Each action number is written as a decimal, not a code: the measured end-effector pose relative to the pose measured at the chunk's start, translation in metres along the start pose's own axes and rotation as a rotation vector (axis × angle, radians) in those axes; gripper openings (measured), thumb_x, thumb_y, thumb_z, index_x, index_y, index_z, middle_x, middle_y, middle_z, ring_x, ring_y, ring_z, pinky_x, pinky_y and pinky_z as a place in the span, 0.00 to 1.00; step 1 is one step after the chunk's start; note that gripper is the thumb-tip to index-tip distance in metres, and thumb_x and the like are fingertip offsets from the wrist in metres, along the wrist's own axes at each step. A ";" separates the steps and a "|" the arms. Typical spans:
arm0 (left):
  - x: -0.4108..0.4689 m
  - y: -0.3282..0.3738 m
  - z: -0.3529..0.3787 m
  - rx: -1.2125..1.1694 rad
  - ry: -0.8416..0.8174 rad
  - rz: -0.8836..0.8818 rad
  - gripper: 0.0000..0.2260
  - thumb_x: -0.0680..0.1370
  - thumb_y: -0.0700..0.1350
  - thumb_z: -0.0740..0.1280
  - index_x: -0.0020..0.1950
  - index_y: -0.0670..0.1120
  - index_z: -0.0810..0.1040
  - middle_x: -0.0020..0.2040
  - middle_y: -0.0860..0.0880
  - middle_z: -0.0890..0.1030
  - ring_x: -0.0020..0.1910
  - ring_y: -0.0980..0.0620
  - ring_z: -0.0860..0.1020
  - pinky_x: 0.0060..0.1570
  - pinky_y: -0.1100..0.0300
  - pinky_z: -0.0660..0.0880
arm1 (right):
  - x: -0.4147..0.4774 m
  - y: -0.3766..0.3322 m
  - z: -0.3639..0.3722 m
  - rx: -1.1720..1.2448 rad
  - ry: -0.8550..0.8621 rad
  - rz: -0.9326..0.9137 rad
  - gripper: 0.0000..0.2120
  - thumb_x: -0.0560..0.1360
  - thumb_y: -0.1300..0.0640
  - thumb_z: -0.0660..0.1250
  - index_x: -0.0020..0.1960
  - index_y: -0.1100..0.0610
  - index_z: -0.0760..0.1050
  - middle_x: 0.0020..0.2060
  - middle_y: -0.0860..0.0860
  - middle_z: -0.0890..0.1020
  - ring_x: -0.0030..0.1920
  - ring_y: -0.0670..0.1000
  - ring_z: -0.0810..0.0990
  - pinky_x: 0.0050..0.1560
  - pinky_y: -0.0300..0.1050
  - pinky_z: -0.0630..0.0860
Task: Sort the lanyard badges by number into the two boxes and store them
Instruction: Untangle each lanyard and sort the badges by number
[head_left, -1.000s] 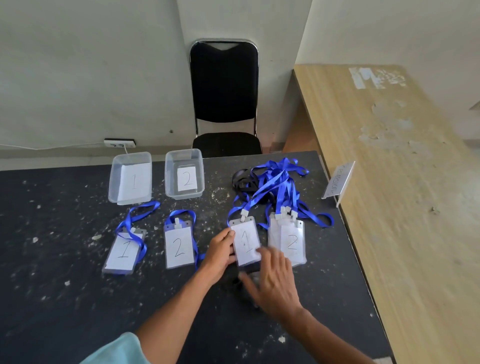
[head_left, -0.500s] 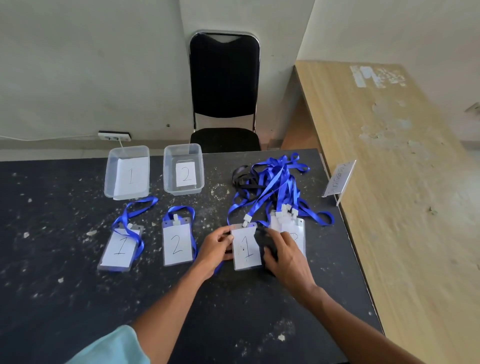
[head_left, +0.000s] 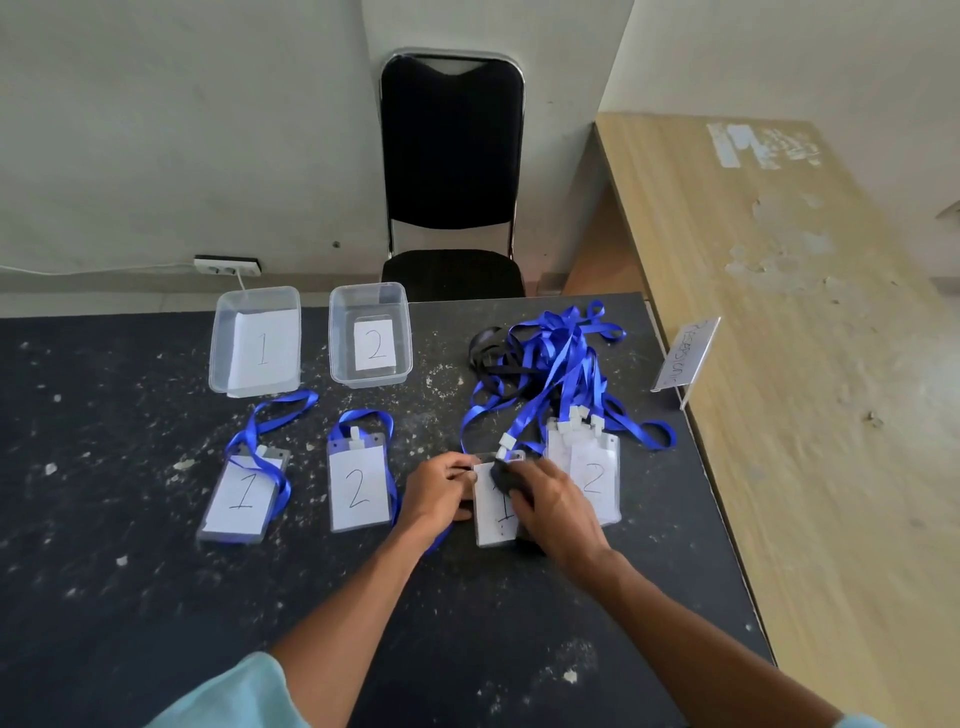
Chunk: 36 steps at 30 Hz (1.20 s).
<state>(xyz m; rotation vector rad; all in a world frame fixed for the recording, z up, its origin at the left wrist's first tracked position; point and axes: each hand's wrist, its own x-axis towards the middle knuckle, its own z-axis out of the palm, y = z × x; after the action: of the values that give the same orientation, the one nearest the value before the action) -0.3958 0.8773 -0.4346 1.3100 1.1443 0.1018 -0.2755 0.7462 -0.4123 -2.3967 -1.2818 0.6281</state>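
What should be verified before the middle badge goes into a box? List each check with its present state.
1. Number on the middle badge readable: a 1 partly shows, ok.
2. Box marked 1 open, no lid on it: ok.
3. Left hand has a hold: it pinches the badge's left edge, ok.
4. Right hand free: its fingers cover a dark thing on the badge, cannot tell.
5. The badge's blue lanyard clear of the lanyard pile: it runs up into the tangle, not ok.
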 end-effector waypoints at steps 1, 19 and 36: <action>0.001 0.000 0.000 -0.010 0.001 -0.007 0.08 0.79 0.38 0.67 0.54 0.47 0.82 0.51 0.47 0.84 0.46 0.50 0.85 0.42 0.51 0.84 | 0.006 -0.002 -0.001 0.017 0.028 0.026 0.15 0.78 0.55 0.62 0.64 0.47 0.73 0.56 0.49 0.77 0.55 0.52 0.77 0.51 0.50 0.78; 0.004 0.002 -0.002 -0.032 -0.012 -0.034 0.07 0.79 0.34 0.66 0.54 0.41 0.81 0.52 0.44 0.84 0.47 0.47 0.85 0.42 0.49 0.84 | -0.010 -0.005 0.006 -0.126 -0.134 -0.171 0.17 0.80 0.53 0.62 0.67 0.41 0.74 0.58 0.47 0.74 0.58 0.52 0.74 0.52 0.48 0.78; 0.006 0.004 0.002 0.150 0.023 0.064 0.08 0.80 0.36 0.67 0.56 0.43 0.82 0.50 0.47 0.83 0.47 0.50 0.83 0.39 0.56 0.84 | 0.004 -0.003 -0.007 0.001 -0.004 0.141 0.13 0.80 0.55 0.59 0.63 0.48 0.75 0.56 0.49 0.73 0.52 0.53 0.78 0.50 0.48 0.77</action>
<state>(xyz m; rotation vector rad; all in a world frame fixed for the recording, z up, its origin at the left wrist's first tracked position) -0.3896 0.8814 -0.4349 1.4819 1.1468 0.0796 -0.2719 0.7505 -0.4059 -2.5024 -1.1200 0.6728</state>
